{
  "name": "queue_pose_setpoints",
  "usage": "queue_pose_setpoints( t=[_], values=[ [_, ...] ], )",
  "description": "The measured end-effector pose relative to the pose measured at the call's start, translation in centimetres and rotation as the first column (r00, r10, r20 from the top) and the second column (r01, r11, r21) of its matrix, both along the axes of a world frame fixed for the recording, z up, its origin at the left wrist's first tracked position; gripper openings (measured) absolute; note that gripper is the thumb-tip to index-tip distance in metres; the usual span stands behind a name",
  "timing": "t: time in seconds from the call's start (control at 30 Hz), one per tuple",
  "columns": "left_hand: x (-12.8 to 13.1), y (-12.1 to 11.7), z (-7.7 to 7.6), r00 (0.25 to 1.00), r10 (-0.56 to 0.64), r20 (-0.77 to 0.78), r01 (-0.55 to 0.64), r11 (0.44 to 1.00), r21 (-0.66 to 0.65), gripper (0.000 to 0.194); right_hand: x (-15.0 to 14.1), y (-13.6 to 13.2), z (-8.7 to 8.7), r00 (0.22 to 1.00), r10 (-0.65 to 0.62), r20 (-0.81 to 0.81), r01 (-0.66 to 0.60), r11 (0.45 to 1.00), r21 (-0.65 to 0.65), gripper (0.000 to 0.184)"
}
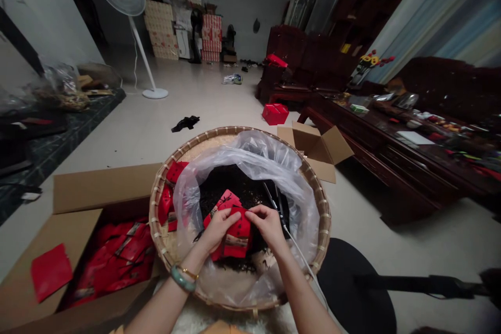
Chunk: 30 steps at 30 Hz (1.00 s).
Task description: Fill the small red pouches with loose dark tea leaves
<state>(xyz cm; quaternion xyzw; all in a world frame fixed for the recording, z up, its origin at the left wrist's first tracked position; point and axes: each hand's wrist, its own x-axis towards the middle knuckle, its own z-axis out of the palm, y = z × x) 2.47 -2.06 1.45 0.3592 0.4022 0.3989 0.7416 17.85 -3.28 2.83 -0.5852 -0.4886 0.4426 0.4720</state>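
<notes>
My left hand (217, 227) grips a small red printed packet (238, 230), its thumb across the front. My right hand (267, 222) pinches the packet's upper right edge between thumb and fingers. Both hands are over a round woven bamboo basket (324, 209) lined with a clear plastic bag (307, 219). Inside the bag is a heap of dark, dry, twisted leaves (250, 185) that look like tea. More red packets (228, 199) lie on the leaves just behind the held one. A dark, slim tool with a white cord (293, 239) rests at the right of the heap.
On the left, an open carton (78, 235) holds many red packets (117, 255). Other red packets (166, 203) sit against the basket's left wall. A second open carton (326, 148) stands behind at right. A black round base (352, 287) is close on the right; a white fan (155, 93) stands farther back.
</notes>
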Motion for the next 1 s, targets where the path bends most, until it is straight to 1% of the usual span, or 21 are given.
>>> queue_pose_setpoints(
  t=[0.1,0.3,0.4,0.5,0.57,0.6,0.63,0.67,0.7,0.73,0.77,0.8,0.83,0.87,0.9,1.0],
  values=[
    [-0.2,0.2,-0.2,0.999,0.01,0.046,-0.012,0.999,0.029,0.034,0.3,0.1,-0.4,1.0,0.005,-0.01,-0.005,1.0,-0.031,0.024],
    [0.0,1.0,-0.5,0.998,0.059,-0.006,-0.059,0.998,0.005,0.034,0.2,1.6,-1.1,0.998,0.041,-0.057,-0.046,0.995,-0.094,0.031],
    [0.3,1.2,-0.3,1.0,0.007,0.023,-0.006,0.999,-0.052,0.036,-0.3,2.5,-1.5,0.998,0.035,-0.05,-0.038,0.997,-0.07,0.029],
    [0.5,1.4,-0.1,0.997,-0.053,0.049,0.059,0.991,-0.119,0.041,-0.4,3.2,-1.6,0.998,0.05,0.03,-0.048,0.998,-0.046,0.027],
    [0.4,1.6,-0.1,0.996,-0.052,0.065,0.061,0.988,-0.145,0.039,0.2,3.5,-1.5,0.988,0.046,0.146,-0.048,0.999,0.007,0.026],
    [0.4,1.7,-0.1,0.996,-0.048,0.073,0.059,0.986,-0.153,0.039,0.7,3.6,-1.5,0.971,0.011,0.238,-0.027,0.998,0.06,0.026],
    [0.3,1.8,-0.2,0.996,-0.044,0.079,0.056,0.986,-0.159,0.039,1.5,3.6,-1.5,0.936,-0.052,0.348,0.009,0.992,0.125,0.026],
    [0.2,1.9,-0.2,0.996,-0.04,0.084,0.053,0.986,-0.16,0.039,2.3,3.6,-1.6,0.874,-0.139,0.465,0.052,0.979,0.195,0.027],
    [0.2,2.0,-0.3,0.995,-0.038,0.089,0.051,0.986,-0.157,0.039,3.2,3.6,-1.7,0.784,-0.222,0.58,0.093,0.965,0.244,0.028],
    [0.1,2.0,-0.4,0.995,-0.037,0.092,0.051,0.987,-0.152,0.039,4.1,3.5,-1.9,0.684,-0.266,0.68,0.125,0.96,0.25,0.033],
    [0.1,2.0,-0.4,0.995,-0.037,0.093,0.05,0.988,-0.146,0.04,4.8,3.5,-2.0,0.59,-0.263,0.763,0.144,0.965,0.221,0.039],
    [0.1,2.0,-0.3,0.995,-0.036,0.091,0.049,0.989,-0.141,0.041,5.4,3.4,-2.2,0.513,-0.228,0.827,0.155,0.973,0.173,0.044],
    [0.2,1.9,-0.3,0.996,-0.035,0.086,0.047,0.989,-0.138,0.042,5.8,3.4,-2.4,0.458,-0.176,0.872,0.159,0.981,0.114,0.049],
    [0.3,1.8,-0.2,0.996,-0.033,0.078,0.044,0.99,-0.136,0.042,6.0,3.4,-2.5,0.423,-0.122,0.898,0.16,0.985,0.059,0.052],
    [0.3,1.7,0.0,0.997,-0.028,0.071,0.038,0.991,-0.132,0.042,6.1,3.4,-2.6,0.405,-0.08,0.911,0.16,0.987,0.015,0.055],
    [0.4,1.4,0.6,0.997,-0.021,0.07,0.029,0.993,-0.116,0.043,6.0,3.7,-2.6,0.417,-0.022,0.908,0.159,0.986,-0.049,0.063]
  ],
)
